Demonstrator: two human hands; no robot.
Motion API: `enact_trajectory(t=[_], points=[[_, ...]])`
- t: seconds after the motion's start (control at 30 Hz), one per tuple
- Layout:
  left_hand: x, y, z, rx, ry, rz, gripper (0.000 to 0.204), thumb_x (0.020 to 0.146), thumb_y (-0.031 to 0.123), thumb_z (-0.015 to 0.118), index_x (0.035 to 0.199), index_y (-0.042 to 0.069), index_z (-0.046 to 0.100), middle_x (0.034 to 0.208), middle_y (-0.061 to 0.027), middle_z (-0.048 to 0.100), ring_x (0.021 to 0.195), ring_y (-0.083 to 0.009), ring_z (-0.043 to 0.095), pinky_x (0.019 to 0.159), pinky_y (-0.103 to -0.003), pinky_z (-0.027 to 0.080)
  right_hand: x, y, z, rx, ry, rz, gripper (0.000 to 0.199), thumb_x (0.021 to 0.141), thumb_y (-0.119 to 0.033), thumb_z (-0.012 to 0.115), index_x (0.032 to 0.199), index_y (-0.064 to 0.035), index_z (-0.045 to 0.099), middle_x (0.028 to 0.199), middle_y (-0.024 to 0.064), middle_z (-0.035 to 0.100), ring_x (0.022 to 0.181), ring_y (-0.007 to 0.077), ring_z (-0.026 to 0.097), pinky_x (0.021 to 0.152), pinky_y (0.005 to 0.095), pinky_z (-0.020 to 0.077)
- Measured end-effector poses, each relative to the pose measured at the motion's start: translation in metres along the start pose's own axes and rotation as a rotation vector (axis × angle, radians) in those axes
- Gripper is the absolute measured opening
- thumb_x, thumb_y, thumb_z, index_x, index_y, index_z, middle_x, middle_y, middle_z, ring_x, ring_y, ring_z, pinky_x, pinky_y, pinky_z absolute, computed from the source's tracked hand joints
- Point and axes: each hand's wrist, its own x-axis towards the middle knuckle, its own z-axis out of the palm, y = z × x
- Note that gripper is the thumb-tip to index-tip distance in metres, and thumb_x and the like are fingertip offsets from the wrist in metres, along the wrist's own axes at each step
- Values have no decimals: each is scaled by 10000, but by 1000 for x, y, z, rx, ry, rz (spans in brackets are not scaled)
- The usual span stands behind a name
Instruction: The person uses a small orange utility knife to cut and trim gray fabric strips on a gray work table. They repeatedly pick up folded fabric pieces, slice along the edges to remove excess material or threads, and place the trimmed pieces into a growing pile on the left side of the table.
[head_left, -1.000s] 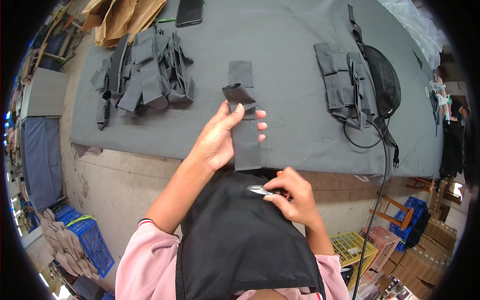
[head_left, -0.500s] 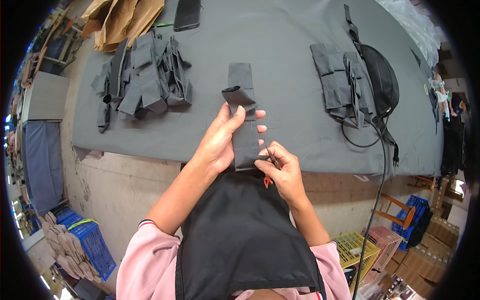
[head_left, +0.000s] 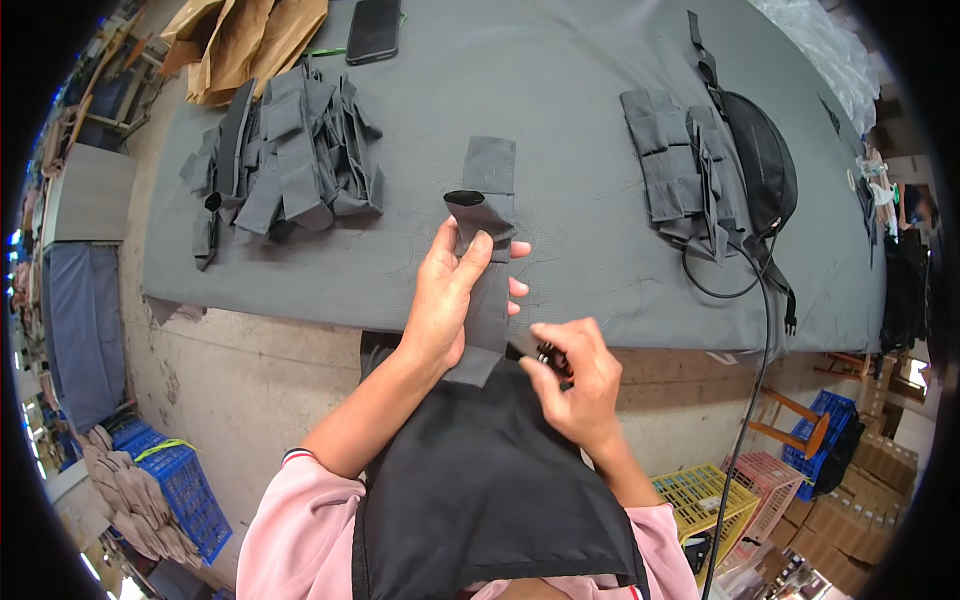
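My left hand (head_left: 440, 300) is closed around a grey fabric strip (head_left: 488, 310), thumb on top and fingertips showing past its right edge. The strip's far part lies over the table, with a folded loop standing open near my thumb; its near end hangs past the table edge above my black apron (head_left: 490, 470). Just right of that end, my right hand (head_left: 588, 385) is closed on a small dark tool, apparently thread snips (head_left: 553, 362), mostly hidden by the fingers. The tool is apart from the strip.
The grey-covered table (head_left: 560, 110) bears fabric-piece piles at left (head_left: 300, 165) and right (head_left: 665, 165). A phone (head_left: 373, 30) and brown paper bag (head_left: 245, 50) lie behind. A black waist bag (head_left: 762, 160) and cable (head_left: 745, 410) are at right; a yellow crate (head_left: 715, 500) stands below.
My right hand has drawn back from the strip's right edge, moving right and nearer me with the tool. The strip and my left hand have shifted slightly nearer, its near end now angled.
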Motion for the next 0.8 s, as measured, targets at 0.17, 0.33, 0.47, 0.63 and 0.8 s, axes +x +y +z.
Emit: enact_trajectory(t=[0.17, 0.33, 0.47, 0.63, 0.8], points=[[-3, 1, 1, 12, -29, 10, 325, 966, 294, 515, 1191, 78, 424, 1049, -149, 630, 727, -171, 647, 568, -290, 551, 3, -1, -6, -192, -37, -2, 333, 684, -86, 751, 996, -92, 636, 793, 27, 542, 599, 199, 524, 540, 320, 413], [-5, 4, 3, 34, -35, 10, 305, 972, 287, 502, 1180, 78, 427, 1045, -148, 627, 731, -173, 648, 566, -290, 550, 3, -2, -5, -281, -44, -73, 323, 676, -92, 748, 984, -108, 650, 771, 1, 533, 579, 176, 488, 532, 307, 377], [-5, 5, 0, 44, -41, -15, 329, 964, 294, 520, 1205, 95, 419, 1037, -129, 625, 732, -162, 641, 571, -285, 541, 4, 0, -5, -315, -34, -150, 331, 669, -86, 744, 986, -100, 650, 752, -6, 527, 595, 161, 501, 534, 297, 360], [-5, 5, 1, 35, -33, -29, 326, 962, 295, 524, 1205, 104, 419, 1036, -122, 627, 727, -155, 642, 566, -282, 541, 4, -2, -6, -322, -37, -177, 339, 665, -85, 740, 990, -83, 643, 749, -5, 526, 615, 149, 519, 537, 294, 357], [-4, 4, -1, 84, -41, -32, 307, 966, 296, 517, 1184, 100, 424, 1045, -129, 631, 716, -151, 651, 556, -280, 548, 6, -6, -6, -306, -61, -136, 313, 664, -70, 754, 963, -99, 667, 747, 21, 562, 584, 195, 508, 539, 311, 398]])
